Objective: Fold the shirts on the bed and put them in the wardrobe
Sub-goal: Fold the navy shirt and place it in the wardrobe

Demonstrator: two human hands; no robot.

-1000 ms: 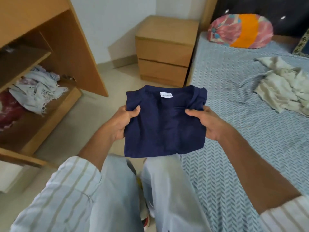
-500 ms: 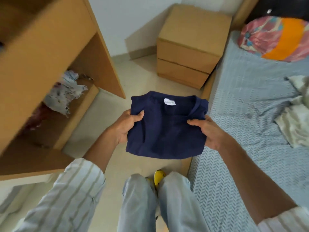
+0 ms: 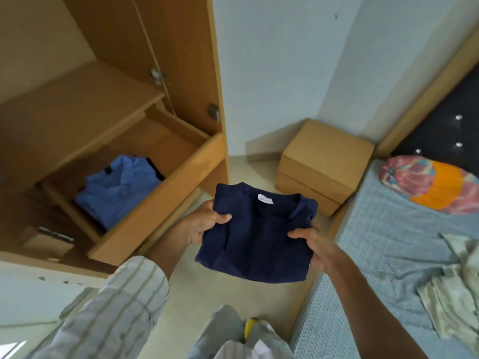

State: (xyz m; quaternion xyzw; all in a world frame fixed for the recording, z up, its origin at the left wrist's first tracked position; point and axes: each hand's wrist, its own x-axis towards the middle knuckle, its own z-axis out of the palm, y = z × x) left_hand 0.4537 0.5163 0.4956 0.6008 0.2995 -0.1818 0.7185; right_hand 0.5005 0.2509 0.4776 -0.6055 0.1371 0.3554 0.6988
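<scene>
Folded navy shirt (image 3: 259,237) is in both my hands, held flat in the air over the floor, between the wardrobe (image 3: 155,60) and the bed (image 3: 388,255). Left hand (image 3: 204,224) grips the shirt's left edge, thumb on top and fingers under. Right hand (image 3: 316,244) grips the right edge the same way. Both grips clenched on the cloth; collar and label face away from me.

Change over the last second: the view has swung left and up. The bed took up most of the right half a second ago; now the wardrobe interior fills the left half. An open drawer (image 3: 160,200) has come into view, with a folded blue shirt (image 3: 121,185) lying in it. The shirt has held its fold and my grips sit where they were.

Reading: folding of this shirt looks done, and I am in the carry step, turned toward storage. The drawer is near and to the left of the shirt, lower than my hands. My guess is that the shirt goes in on or beside the blue one.

Remaining: a pale crumpled garment (image 3: 456,294) is on the bed at right, unfolded, so the task is not finished. A pillow (image 3: 427,182) lies at the bed's head; a nightstand (image 3: 324,164) stands between bed and wardrobe.

Risk: the fold may slip if one grip lets go early.
</scene>
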